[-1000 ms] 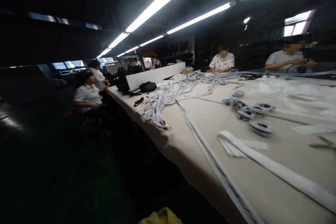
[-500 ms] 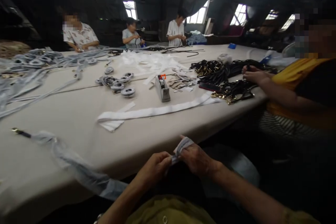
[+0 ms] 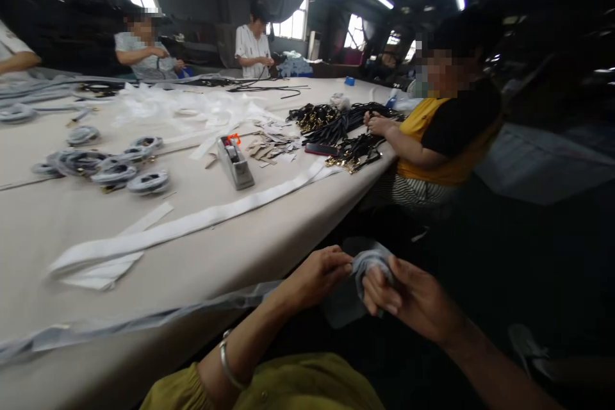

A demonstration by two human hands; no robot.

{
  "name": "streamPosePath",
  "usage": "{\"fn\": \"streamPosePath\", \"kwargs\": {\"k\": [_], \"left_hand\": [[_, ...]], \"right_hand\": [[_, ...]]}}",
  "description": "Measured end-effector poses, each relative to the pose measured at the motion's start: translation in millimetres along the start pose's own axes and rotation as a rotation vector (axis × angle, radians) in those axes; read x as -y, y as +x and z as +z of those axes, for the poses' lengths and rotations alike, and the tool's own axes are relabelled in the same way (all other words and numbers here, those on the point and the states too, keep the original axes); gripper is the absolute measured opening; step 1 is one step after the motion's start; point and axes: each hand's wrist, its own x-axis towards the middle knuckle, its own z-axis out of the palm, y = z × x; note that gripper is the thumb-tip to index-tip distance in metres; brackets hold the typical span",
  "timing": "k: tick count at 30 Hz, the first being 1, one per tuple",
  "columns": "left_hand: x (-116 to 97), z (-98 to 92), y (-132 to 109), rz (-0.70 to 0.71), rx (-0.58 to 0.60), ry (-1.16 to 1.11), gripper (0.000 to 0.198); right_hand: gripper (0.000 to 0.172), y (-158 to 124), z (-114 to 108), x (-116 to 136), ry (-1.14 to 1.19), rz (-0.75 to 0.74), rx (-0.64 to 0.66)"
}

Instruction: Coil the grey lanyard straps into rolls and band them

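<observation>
In front of my body, just off the table edge, I hold a grey strap in clear plastic sleeving, wound into a small coil (image 3: 369, 261). My right hand (image 3: 416, 298) is closed round this coil, with several fingers through its middle. At the coil's left side, my left hand (image 3: 319, 275) pinches the strap. A loose length of the same plastic-wrapped strap (image 3: 173, 315) trails along the front of the table to the left and passes behind my left forearm.
On the table (image 3: 269, 221) lie finished coils (image 3: 115, 170), a tape dispenser (image 3: 234, 163), a white band (image 3: 192, 221), cardboard pieces (image 3: 271, 144), and black straps with gold clips (image 3: 353, 152). A co-worker in yellow (image 3: 423, 128) sits at the right; others work across the table.
My view has swung right. The strap round my right hand has become a fuller coil, and my right hand has turned so its fingers show inside. The trailing length has been drawn along the table edge.
</observation>
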Motion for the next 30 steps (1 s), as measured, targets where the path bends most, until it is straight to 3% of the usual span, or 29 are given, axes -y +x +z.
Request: {"fn": "streamPosePath", "kwargs": {"k": [4, 7, 10, 12, 16, 18, 20, 22, 25, 27, 30], "left_hand": [[-14, 44.5, 51, -0.033, 0.167, -0.324, 0.04], [-29, 79.2, 64, -0.141, 0.228, -0.673, 0.042], [-41, 101.6, 61, -0.296, 0.157, -0.768, 0.044], [-43, 106.5, 57, -0.229, 0.027, -0.622, 0.042], [-38, 99.5, 57, 0.06, -0.105, -0.239, 0.031], [-34, 90.7, 64, 0.011, -0.079, -0.279, 0.035], [-30, 78.4, 71, -0.105, -0.016, -0.457, 0.041], [-25, 63.1, 75, -0.184, 0.077, -0.616, 0.045], [-12, 40.0, 68, -0.224, 0.162, -0.617, 0.047], [4, 28.1, 55, -0.261, 0.156, -0.513, 0.046], [39, 16.7, 37, -0.32, 0.18, -0.39, 0.058]], "right_hand": [[0.025, -29, -2, 47, -0.011, -0.207, -0.276], [0.021, -42, -7, 72, -0.047, -0.347, -0.421], [0.017, -45, -14, 86, -0.077, -0.46, -0.482], [0.016, -43, -19, 92, -0.123, -0.505, -0.505], [0.019, -33, -27, 97, -0.393, -0.582, -0.532], [0.02, -27, -32, 92, -0.646, -0.621, -0.546], [0.02, -20, -37, 84, -0.989, -0.614, -0.513], [0.02, -10, -43, 72, -1.349, -0.59, -0.384], [0.022, 3, -50, 51, -1.748, -0.559, -0.098], [0.026, 8, -54, 35, -1.875, -0.5, -0.01], [0.032, 13, -65, 7, -1.841, -0.338, -0.019]]}}
